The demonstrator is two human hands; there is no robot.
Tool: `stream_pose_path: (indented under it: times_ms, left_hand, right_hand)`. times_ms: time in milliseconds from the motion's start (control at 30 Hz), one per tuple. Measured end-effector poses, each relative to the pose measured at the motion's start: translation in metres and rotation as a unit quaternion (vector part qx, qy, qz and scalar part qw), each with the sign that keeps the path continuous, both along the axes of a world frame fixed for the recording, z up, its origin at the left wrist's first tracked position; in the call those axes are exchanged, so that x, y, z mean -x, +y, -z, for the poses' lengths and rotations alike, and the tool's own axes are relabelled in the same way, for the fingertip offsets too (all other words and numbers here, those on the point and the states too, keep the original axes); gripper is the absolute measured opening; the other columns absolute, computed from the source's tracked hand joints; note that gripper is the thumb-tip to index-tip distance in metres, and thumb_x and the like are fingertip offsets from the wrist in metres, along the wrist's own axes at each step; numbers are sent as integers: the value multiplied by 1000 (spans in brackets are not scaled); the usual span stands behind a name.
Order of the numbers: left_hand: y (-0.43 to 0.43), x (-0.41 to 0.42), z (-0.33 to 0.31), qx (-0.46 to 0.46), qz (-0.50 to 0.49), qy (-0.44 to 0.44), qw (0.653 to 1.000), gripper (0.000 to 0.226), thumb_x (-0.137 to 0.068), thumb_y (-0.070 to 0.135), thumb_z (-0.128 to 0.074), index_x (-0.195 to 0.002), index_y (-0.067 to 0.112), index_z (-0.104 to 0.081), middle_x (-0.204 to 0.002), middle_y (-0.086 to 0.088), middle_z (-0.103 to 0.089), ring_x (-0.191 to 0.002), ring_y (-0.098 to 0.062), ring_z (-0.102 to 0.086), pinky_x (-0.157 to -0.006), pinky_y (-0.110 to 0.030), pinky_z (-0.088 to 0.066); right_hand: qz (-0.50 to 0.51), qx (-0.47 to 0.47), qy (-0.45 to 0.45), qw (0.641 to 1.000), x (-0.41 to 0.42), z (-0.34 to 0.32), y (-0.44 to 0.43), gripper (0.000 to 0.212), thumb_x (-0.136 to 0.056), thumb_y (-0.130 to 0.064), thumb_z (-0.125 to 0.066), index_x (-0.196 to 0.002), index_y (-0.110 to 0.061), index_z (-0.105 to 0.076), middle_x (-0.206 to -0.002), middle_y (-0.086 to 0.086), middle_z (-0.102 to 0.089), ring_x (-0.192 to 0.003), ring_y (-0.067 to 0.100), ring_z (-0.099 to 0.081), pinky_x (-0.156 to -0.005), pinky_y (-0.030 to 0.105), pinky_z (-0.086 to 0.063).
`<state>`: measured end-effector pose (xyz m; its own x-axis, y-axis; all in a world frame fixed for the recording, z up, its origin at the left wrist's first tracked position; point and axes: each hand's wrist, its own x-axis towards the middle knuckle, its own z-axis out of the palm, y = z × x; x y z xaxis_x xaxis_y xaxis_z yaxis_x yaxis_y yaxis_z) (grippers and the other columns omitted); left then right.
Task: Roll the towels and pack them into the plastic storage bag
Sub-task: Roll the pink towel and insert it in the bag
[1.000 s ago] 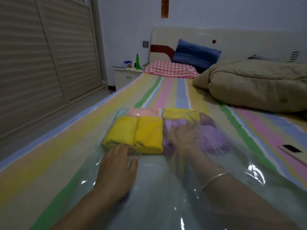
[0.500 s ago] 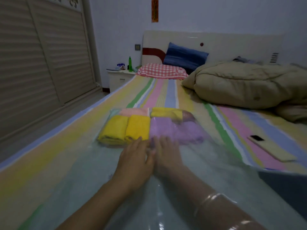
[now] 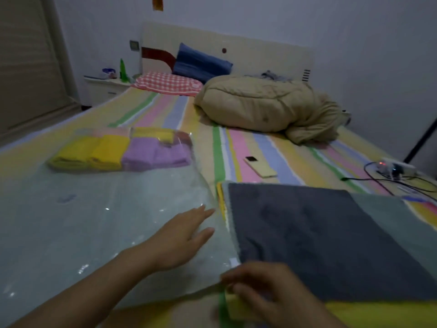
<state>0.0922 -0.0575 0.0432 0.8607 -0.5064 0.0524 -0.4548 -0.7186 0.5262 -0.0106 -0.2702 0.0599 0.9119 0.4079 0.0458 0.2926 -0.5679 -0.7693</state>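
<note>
Both forearms run off the near edge. Blur hides whether the right hand (image 3: 267, 292) pinches anything; its fingers curl over the near left corner of the flat towel stack (image 3: 319, 233) on the right. The left hand (image 3: 179, 242) lies spread on the plastic storage bag (image 3: 82, 221), whose far end holds rolled towels (image 3: 118, 152). A phone (image 3: 260, 166) lies beyond the stack.

The right hand (image 3: 267, 292), at 6 o'clock, is motion-blurred. Its fingertips are hidden against the corner of the flat towel stack (image 3: 319, 233), so the grip cannot be determined. The stack runs off the frame at 4 o'clock. The plastic storage bag (image 3: 82, 221) is cut off at 9 o'clock. The nightstand items (image 3: 108, 72), at 11 o'clock, are too small to identify.
</note>
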Motion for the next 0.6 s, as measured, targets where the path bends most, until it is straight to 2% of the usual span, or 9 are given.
stream_pose_path:
  times_ms: [33,100,200,267,333,400,467,533,600]
  left_hand:
    - [-1,4,12,1,-11,26,1000,57,-97,52,-31,-150,34,-18,-160,8,-13,-145,-5,-12,-111,-15,-5]
    - [1,15,38,-42,-25,59,997,84,-81,78,-8,-151,32,-13,-160,7,-5,-147,-6,-3,-112,-17,1]
    - [6,26,67,-162,-34,-9,986,117,-58,88,23,-152,28,-14,-160,5,-3,-148,-12,-1,-118,-27,3]
    - [-2,30,66,-191,-77,-82,975,100,-74,76,8,-140,24,-45,-150,-3,-40,-140,-21,-34,-114,-39,-23]
    - [-22,35,52,-171,-117,-178,962,72,-80,59,-7,-101,22,-65,-107,-3,-67,-105,-27,-61,-91,-40,-44]
    - [-44,43,39,-58,-111,-241,962,53,-83,57,-29,-89,21,-67,-89,0,-69,-84,-27,-67,-75,-36,-52]
    - [-67,55,31,24,-24,-285,958,47,-83,62,-49,-99,21,-68,-99,4,-69,-89,-19,-66,-79,-32,-51]
    - [-86,60,28,16,57,-285,957,59,-77,73,-54,-106,23,-66,-110,8,-64,-100,-13,-60,-89,-32,-46]
    - [-98,58,28,0,55,-266,962,55,-76,74,-52,-101,26,-64,-103,10,-64,-97,-12,-59,-86,-32,-46]
  right_hand:
    - [33,-7,-66,997,2,4,-27,15,-86,-24,-68,-90,-39,-71,-90,-23,-70,-88,-7,-65,-76,10,-48]
    - [68,89,-181,977,-3,15,-64,6,-82,-36,-64,-87,-39,-65,-89,-22,-65,-87,-1,-62,-74,21,-51]
    - [53,186,-193,962,-8,31,-94,29,-74,-53,-65,-96,-36,-61,-102,-22,-56,-98,4,-55,-79,31,-51]
    - [14,245,-203,948,-8,35,-100,40,-66,-54,-66,-101,-34,-60,-107,-18,-55,-100,9,-55,-77,30,-52]
    - [1,274,-230,934,-10,41,-99,36,-67,-49,-66,-100,-34,-60,-106,-17,-56,-97,11,-57,-74,28,-52]
    - [24,248,-246,937,-12,46,-99,20,-78,-45,-63,-94,-34,-64,-102,-20,-59,-94,8,-58,-71,26,-52]
    - [64,196,-245,947,-15,50,-103,21,-84,-48,-55,-88,-32,-69,-97,-22,-64,-90,4,-59,-69,27,-53]
    - [108,158,-235,953,-17,51,-103,30,-84,-51,-48,-84,-30,-70,-87,-19,-68,-81,4,-61,-66,29,-53]
    - [144,140,-227,953,-18,49,-102,37,-83,-54,-41,-83,-30,-68,-79,-14,-68,-74,7,-62,-63,31,-50]
